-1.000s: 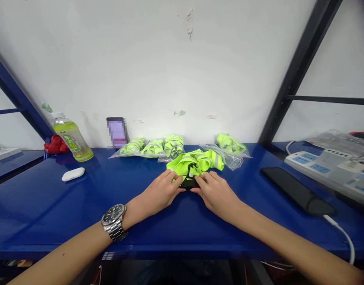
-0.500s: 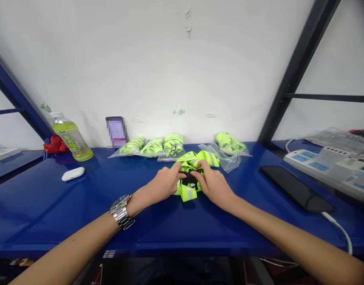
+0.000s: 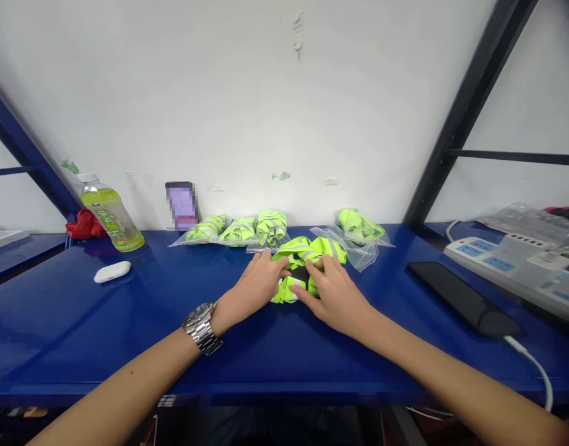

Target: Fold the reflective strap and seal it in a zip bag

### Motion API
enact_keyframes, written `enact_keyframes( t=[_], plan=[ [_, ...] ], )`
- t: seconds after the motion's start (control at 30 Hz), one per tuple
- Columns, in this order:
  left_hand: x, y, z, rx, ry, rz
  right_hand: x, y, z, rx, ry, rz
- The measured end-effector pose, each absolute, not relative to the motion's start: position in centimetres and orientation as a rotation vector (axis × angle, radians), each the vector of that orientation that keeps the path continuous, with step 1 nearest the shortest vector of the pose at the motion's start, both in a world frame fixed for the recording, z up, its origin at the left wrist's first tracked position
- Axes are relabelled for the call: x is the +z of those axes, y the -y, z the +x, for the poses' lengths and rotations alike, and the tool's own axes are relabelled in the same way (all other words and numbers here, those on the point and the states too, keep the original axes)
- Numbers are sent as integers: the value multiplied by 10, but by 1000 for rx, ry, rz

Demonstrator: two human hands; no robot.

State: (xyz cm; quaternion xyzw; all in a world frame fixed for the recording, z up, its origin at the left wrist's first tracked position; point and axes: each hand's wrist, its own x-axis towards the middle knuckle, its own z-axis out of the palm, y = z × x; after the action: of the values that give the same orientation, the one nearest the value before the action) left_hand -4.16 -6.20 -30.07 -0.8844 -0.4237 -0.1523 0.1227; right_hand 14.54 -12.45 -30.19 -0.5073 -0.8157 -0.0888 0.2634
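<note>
A bundled fluorescent yellow-green reflective vest with silver stripes and a black part lies folded on the blue table. My left hand, with a steel wristwatch, grips its left side. My right hand presses on its right side, fingers over the black part. Just behind lies a clear plastic bag. Several similar vests sealed in bags stand in a row against the wall.
Left of the bags stand a green drink bottle, a propped-up phone and a red cloth. A white earbud case lies nearer. On the right are a black phone with a white cable and a power strip.
The vest is folded into a tighter, smaller bundle, with more yellow fabric turned in over the black part. Both hands have stayed on it, and my left wrist has shifted right.
</note>
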Motion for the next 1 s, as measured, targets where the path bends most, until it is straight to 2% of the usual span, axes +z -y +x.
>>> enact_keyframes(
  t=[0.23, 0.4, 0.6, 0.83, 1.0],
  plan=[
    [-297, 88, -54, -633, 1101, -2667, -313, 106, 153, -183, 2142, -1388],
    [-291, 101, -76, -500, 850, -2859, -312, 105, 151, -112, 2056, -1492],
    [-285, 95, -70, -368, 731, -2827, -306, 115, 157, -193, 2236, -1330],
    [-288, 99, -69, -492, 945, -2860, -302, 121, 160, -112, 2379, -1114],
    [-290, 109, -68, -446, 1137, -2803, -307, 122, 151, -84, 2333, -1069]
  ],
)
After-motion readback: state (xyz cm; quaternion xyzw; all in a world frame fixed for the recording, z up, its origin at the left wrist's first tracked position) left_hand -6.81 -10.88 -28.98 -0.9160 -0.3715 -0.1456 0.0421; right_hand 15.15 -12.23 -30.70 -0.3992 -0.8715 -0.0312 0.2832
